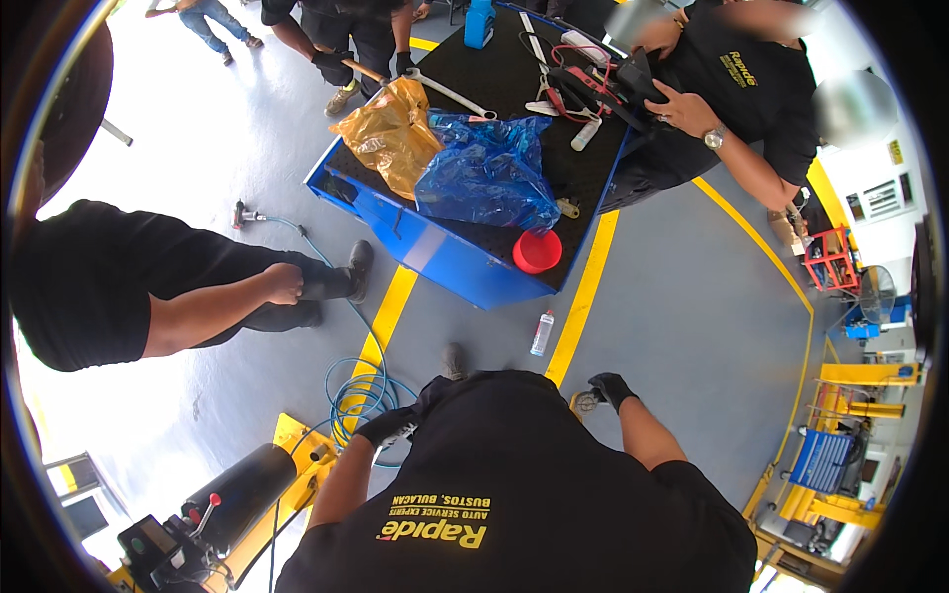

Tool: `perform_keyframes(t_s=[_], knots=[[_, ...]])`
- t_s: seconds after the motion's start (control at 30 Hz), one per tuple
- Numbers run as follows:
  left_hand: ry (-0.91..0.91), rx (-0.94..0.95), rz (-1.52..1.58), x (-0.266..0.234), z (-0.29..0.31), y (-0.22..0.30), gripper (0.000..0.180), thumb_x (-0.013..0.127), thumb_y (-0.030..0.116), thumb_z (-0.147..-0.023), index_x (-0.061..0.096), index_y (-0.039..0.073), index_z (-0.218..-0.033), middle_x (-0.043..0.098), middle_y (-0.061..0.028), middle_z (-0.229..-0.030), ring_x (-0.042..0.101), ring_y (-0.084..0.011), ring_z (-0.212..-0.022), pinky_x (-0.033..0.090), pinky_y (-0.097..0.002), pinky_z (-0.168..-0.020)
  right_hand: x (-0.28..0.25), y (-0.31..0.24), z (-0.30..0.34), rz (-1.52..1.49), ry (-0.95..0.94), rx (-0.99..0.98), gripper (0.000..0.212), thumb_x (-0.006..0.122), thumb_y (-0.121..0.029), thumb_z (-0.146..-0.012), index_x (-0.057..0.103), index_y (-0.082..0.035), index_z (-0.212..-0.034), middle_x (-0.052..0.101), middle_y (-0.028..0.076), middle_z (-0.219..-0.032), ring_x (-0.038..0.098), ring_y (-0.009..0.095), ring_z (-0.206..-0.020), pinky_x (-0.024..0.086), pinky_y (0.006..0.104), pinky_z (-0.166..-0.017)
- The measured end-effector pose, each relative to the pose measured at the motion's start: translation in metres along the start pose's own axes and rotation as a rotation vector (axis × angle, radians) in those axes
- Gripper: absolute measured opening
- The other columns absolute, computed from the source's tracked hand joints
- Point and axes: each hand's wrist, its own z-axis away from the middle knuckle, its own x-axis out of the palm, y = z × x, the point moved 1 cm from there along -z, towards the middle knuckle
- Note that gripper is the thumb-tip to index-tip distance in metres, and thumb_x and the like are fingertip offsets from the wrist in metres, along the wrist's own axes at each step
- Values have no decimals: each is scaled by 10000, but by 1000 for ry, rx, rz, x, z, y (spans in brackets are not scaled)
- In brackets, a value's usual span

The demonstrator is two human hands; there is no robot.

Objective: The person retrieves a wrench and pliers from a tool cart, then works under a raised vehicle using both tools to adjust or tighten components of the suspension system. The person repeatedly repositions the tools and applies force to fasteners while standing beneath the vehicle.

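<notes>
- At 9 to 10 o'clock from the wearer's torso, the gloved left hand [386, 426] is hanging low; a silvery metal piece [397, 435] is showing along its inner side, but the torso is partly hiding the fingers, so their closure cannot be told.
- At 1 to 2 o'clock, the gloved right hand [615, 388] is reaching out with its fingers near a small tan-and-grey object [585, 401]; whether it is gripping this cannot be told.
- At 9 to 10 o'clock, a coiled blue hose [371, 397] is lying on the floor beside the left hand, obstructing footing there and trailing to an air tool [243, 214] at 10 to 11 o'clock.
- Behind the coil, a yellow machine frame [300, 460] is blocking the 9 o'clock side.
- At 12 o'clock, a blue table [445, 259] is standing across the way, bearing a yellow plastic bag [390, 133], a blue plastic bag [484, 168], a large wrench [450, 93] and a red bowl [537, 252].
- Just short of the table, a white bottle [542, 332] is resting on the floor.
- Co-workers are occupying 10, 11 and 1 o'clock; the one at 1 o'clock is leaning over the table.
</notes>
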Motion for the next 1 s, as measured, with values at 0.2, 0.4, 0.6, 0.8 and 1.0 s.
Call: perform_keyframes(t_s=[0.2,0.4,0.6,0.8,1.0], knots=[[298,223,-1014,-2,-36,23,380,561,369,-968,678,39,-1117,695,-261,-1121,671,-419,-1064,516,-485,-922,56,-7,68,-561,99,432,152,674,-216,-935,696,-66,-930,675,70,-732,651,188,-611,542,341,-564],[315,-1,-430,-2,-20,62,365,678,302,-933,714,17,-1157,748,-138,-1021,719,-238,-899,538,-310,-793,79,9,66,-639,83,366,257,602,-283,-974,690,-45,-931,666,76,-744,620,172,-592,492,320,-528],[441,187,-625,-3,15,169,298,720,230,-927,716,-10,-1103,750,-105,-916,719,-191,-782,570,-288,-726,45,-26,83,-383,300,6,229,641,-229,-940,732,-47,-1047,709,84,-883,670,172,-761,539,306,-697],[-5,468,-629,159,-20,333,263,676,131,-944,684,12,-1178,672,-40,-818,581,-64,-665,458,-233,-610,-33,-156,118,-309,387,-250,333,659,-82,-920,657,-25,-1248,713,116,-1102,685,201,-1042,536,316,-924],[-275,628,-437,379,-87,410,279,604,40,-948,640,-17,-1218,601,-25,-732,515,-60,-595,419,-227,-568,-102,-248,147,49,635,-783,437,738,-183,-904,589,-55,-1294,653,121,-1214,660,253,-1087,520,389,-927]])
